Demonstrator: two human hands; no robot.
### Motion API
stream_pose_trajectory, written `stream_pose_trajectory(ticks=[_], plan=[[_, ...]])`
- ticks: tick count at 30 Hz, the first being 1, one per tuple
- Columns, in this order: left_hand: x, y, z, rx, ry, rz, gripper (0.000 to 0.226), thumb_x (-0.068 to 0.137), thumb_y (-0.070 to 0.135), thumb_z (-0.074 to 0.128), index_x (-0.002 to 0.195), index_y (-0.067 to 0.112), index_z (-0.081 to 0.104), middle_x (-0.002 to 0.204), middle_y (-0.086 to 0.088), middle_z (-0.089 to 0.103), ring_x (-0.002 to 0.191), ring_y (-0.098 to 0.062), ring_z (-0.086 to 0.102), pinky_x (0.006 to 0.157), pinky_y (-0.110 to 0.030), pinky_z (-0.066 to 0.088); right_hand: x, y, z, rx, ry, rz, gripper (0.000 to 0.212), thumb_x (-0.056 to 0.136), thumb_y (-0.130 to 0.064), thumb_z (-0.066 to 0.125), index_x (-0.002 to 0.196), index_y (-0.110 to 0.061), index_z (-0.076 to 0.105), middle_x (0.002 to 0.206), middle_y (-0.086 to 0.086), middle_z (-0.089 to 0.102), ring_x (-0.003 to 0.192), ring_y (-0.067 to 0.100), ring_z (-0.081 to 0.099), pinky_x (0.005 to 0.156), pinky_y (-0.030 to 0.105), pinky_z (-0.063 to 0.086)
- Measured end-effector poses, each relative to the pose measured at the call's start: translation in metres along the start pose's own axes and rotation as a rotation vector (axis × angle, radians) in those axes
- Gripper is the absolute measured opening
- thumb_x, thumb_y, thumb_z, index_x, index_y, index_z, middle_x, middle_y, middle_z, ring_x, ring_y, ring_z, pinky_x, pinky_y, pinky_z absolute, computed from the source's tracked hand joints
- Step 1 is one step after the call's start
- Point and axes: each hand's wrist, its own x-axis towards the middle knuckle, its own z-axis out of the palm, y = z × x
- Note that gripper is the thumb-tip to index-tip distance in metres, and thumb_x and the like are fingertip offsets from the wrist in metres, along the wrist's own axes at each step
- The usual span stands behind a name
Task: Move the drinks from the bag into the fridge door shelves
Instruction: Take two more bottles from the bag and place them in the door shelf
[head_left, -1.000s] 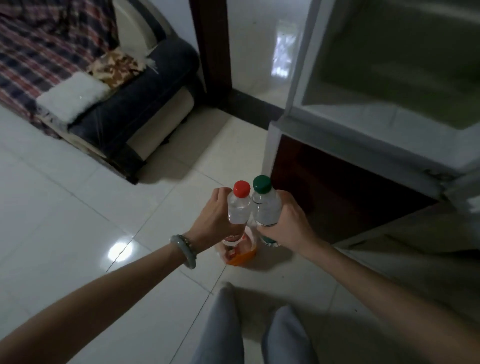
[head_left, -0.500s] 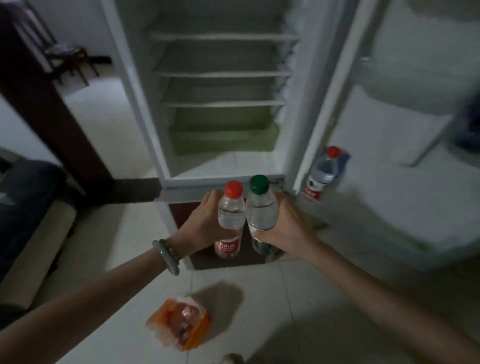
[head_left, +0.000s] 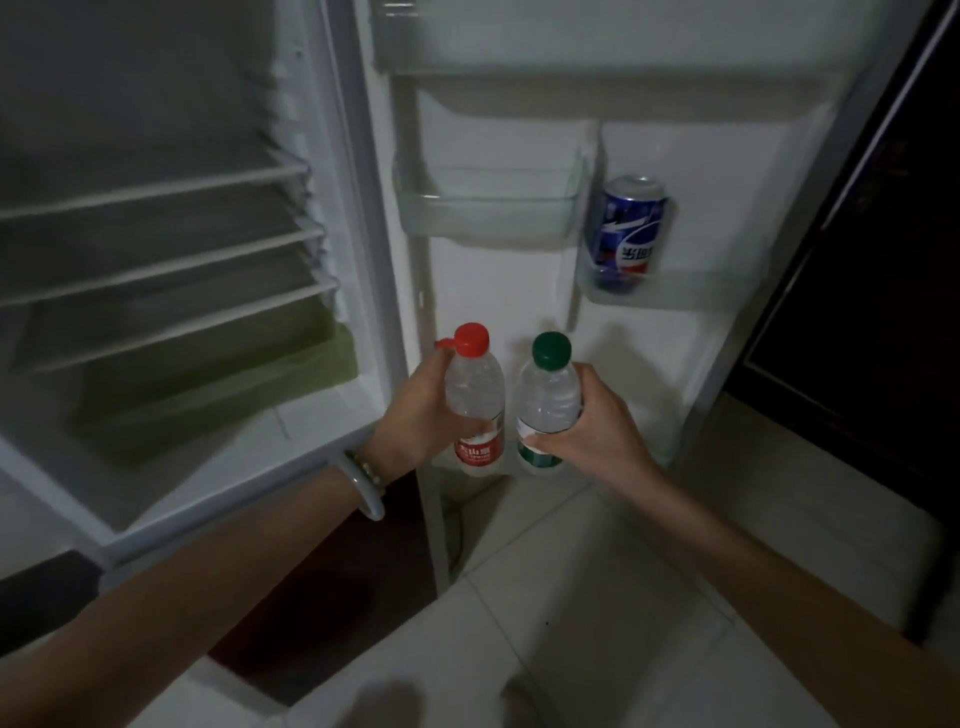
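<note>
My left hand (head_left: 415, 415) grips a clear water bottle with a red cap (head_left: 475, 400) and a red label. My right hand (head_left: 597, 426) grips a clear water bottle with a green cap (head_left: 548, 400) and a green label. Both bottles are upright, side by side, in front of the lower part of the open fridge door (head_left: 519, 312). A blue cola can (head_left: 629, 228) stands in a small door shelf (head_left: 675, 293) at the upper right. An empty clear door shelf (head_left: 488, 213) sits to its left. The bag is out of view.
The fridge interior (head_left: 156, 234) at left has several empty wire shelves and a green drawer (head_left: 218, 395). A dark wooden panel (head_left: 857, 312) stands right of the door. Pale floor tiles (head_left: 597, 623) lie below. A jade bangle (head_left: 363, 491) is on my left wrist.
The view has swung from the floor and the orange bag up to the fridge door. Both hands have carried the two bottles toward the door's lower part. The bag has left the view.
</note>
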Motion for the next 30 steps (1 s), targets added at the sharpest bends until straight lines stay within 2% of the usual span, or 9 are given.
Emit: stream_pose_trajectory(ticks=[3,6,9,11,14,17,21,25,30], plan=[[0.032,-0.007,0.022,0.055,0.008,-0.014,0.068,0.063,0.026,0.082,0.118,0.020,0.044,0.112,0.003,0.059,0.102,-0.019,0.060,0.081,-0.037,0.052,0.021,0.025,-0.011,0.014,0.033,0.025,0.073,0.053,-0.029,0.087,0.113,-0.032,0.045,0.103,-0.011,0.060,0.092,0.010,0.058,0.074,0.025,0.047],[0.061,-0.018,0.042,0.090,0.030,-0.040,0.062,0.063,0.029,0.082,0.112,0.021,0.045,0.096,0.017,0.052,0.092,-0.011,0.058,0.067,-0.016,0.044,0.043,0.050,-0.012,0.044,0.014,0.068,0.070,0.054,-0.031,0.087,0.109,-0.038,0.044,0.098,-0.018,0.060,0.089,0.003,0.058,0.070,0.019,0.045],[0.081,-0.033,0.058,0.134,0.045,-0.083,0.065,0.062,0.029,0.084,0.113,0.021,0.044,0.099,0.014,0.053,0.090,-0.007,0.054,0.072,-0.016,0.044,0.064,0.068,-0.004,0.087,-0.024,0.113,0.065,0.056,-0.030,0.087,0.103,-0.042,0.044,0.094,-0.020,0.061,0.086,-0.006,0.057,0.066,0.013,0.043],[0.088,-0.043,0.067,0.154,0.064,-0.077,0.062,0.062,0.027,0.084,0.110,0.020,0.045,0.098,0.012,0.053,0.087,-0.005,0.053,0.070,-0.010,0.038,0.075,0.079,0.004,0.105,-0.056,0.129,0.064,0.056,-0.027,0.087,0.103,-0.040,0.046,0.095,-0.017,0.061,0.086,-0.005,0.057,0.068,0.015,0.044],[0.094,-0.054,0.077,0.183,0.067,-0.064,0.055,0.070,0.028,0.079,0.112,0.012,0.048,0.105,0.002,0.059,0.094,-0.011,0.057,0.081,-0.023,0.046,0.086,0.094,0.017,0.109,-0.106,0.121,0.060,0.056,-0.024,0.086,0.101,-0.038,0.049,0.096,-0.013,0.060,0.086,-0.001,0.057,0.069,0.016,0.042],[0.094,-0.059,0.086,0.231,0.066,-0.031,0.046,0.081,0.028,0.070,0.115,0.004,0.053,0.110,-0.010,0.062,0.103,-0.023,0.059,0.092,-0.037,0.045,0.094,0.108,0.031,0.064,-0.135,0.120,0.066,0.055,-0.021,0.086,0.109,-0.027,0.049,0.104,-0.005,0.055,0.095,0.012,0.054,0.081,0.025,0.041],[0.091,-0.059,0.097,0.272,0.108,-0.038,0.042,0.079,0.020,0.072,0.111,-0.002,0.054,0.107,-0.018,0.063,0.101,-0.030,0.059,0.092,-0.039,0.044,0.105,0.121,0.042,0.049,-0.158,0.147,0.064,0.054,-0.018,0.086,0.106,-0.023,0.050,0.104,-0.003,0.056,0.096,0.015,0.056,0.083,0.031,0.048],[0.093,-0.066,0.103,0.317,0.103,-0.027,0.036,0.080,0.017,0.071,0.104,-0.006,0.058,0.098,-0.023,0.064,0.093,-0.036,0.061,0.086,-0.044,0.046,0.111,0.129,0.049,0.067,-0.181,0.131,0.052,0.061,-0.018,0.082,0.102,-0.020,0.050,0.098,0.002,0.061,0.091,0.018,0.060,0.080,0.032,0.052],[0.092,-0.074,0.111,0.257,0.065,-0.120,0.047,0.077,0.023,0.074,0.112,0.001,0.052,0.106,-0.017,0.061,0.100,-0.030,0.058,0.090,-0.040,0.045,0.111,0.137,0.049,0.071,-0.207,0.123,0.054,0.063,-0.017,0.082,0.107,-0.018,0.050,0.102,0.002,0.062,0.093,0.019,0.061,0.083,0.036,0.052]])
